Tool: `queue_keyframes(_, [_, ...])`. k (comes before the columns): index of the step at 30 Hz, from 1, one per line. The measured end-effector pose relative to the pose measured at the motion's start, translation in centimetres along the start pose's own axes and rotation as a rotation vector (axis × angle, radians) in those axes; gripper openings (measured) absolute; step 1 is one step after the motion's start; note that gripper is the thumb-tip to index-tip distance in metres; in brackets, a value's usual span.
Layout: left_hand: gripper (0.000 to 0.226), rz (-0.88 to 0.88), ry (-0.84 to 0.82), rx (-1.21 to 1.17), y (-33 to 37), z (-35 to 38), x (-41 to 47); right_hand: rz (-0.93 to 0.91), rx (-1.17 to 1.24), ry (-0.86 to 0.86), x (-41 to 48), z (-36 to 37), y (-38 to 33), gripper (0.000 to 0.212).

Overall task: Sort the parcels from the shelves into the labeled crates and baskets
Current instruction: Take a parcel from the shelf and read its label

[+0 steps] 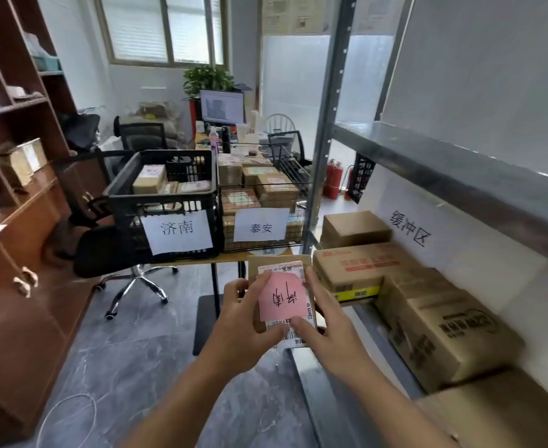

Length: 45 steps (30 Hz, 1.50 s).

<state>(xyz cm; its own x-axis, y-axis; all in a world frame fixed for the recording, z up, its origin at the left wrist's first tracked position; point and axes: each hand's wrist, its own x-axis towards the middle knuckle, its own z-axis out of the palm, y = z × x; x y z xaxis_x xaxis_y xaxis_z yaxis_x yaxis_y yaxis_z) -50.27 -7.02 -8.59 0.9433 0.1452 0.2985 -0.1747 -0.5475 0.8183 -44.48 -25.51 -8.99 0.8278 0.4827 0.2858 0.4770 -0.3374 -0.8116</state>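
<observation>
1. Left hand (243,318) and right hand (329,321) together hold one small cardboard parcel (280,269), face up, between them.
2. Left hand: fingers curled round the parcel's left edge, thumb lying on a pink note (282,299) stuck over the shipping label. The note is handwritten and reads upside down in the head view.
3. Right hand: fingers laid along the right edge, thumb pressing the label's lower part by the barcode.
4. Beyond the hands, slightly left: black crate (127,202) with paper sign (179,229) reading 济南, parcels inside.
5. Straight beyond the hands, touching the crate's right side: wire basket (293,176) signed 泰安, stacked with boxes.
6. Right of the right hand: metal shelf (443,163) carrying several brown cartons (440,321); the nearest carton is just beside the parcel.
7. Left of the left hand, well apart: black office chair (114,250).
</observation>
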Motion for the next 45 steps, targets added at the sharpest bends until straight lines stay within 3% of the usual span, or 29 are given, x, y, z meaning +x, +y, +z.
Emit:
queue_keyframes(6, [0.083,-0.039,0.018,0.046,-5.3,-4.0,5.8,-0.036,0.027,-0.031,8.3,4.1,1.1,0.061])
queue_keyframes(20, [0.088,0.116,0.047,0.119,-16.2,-19.7,21.3,-0.001,0.193,0.006,30.4,15.4,-0.5,0.068])
queue_keyframes(25, [0.075,0.155,0.142,0.112,-17.9,-22.5,24.9,-0.009,0.234,0.066,36.1,17.7,-1.2,0.065])
queue_keyframes(33, [0.058,0.042,0.299,0.132,-22.6,-26.6,32.1,0.008,0.205,0.033,48.5,19.5,-1.5,0.063])
queue_keyframes(37, [0.053,-0.077,0.391,0.256,-26.5,-29.4,36.5,0.054,0.186,-0.066,56.1,21.1,-0.7,0.065])
queue_keyframes(45, [0.049,-0.365,0.407,0.509,-33.7,-35.0,42.5,0.215,0.209,-0.29,68.1,28.1,2.1,0.072])
